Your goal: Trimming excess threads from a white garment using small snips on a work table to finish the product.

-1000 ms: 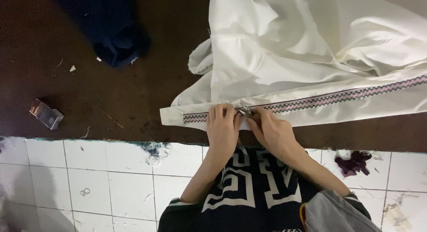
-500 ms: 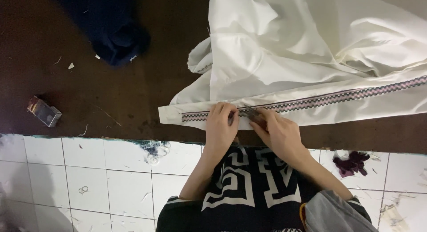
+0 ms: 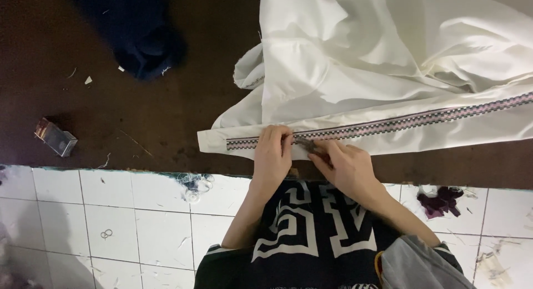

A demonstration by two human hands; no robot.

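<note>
White garment lies bunched on the dark table, its patterned trim band along the near edge. Left hand presses flat on the band; right hand pinches a small metal tool just beside it. Navy cloth and a small shiny box sit well apart to the left.

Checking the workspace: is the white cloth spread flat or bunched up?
Mostly bunched: the white cloth lies in folds on the dark table; only its patterned-trim edge lies flat.

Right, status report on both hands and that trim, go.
Left hand pressing the white cloth flat at its patterned trim. Right hand gripping a small metal tool on the trim. Nothing blocking the hem.
</note>
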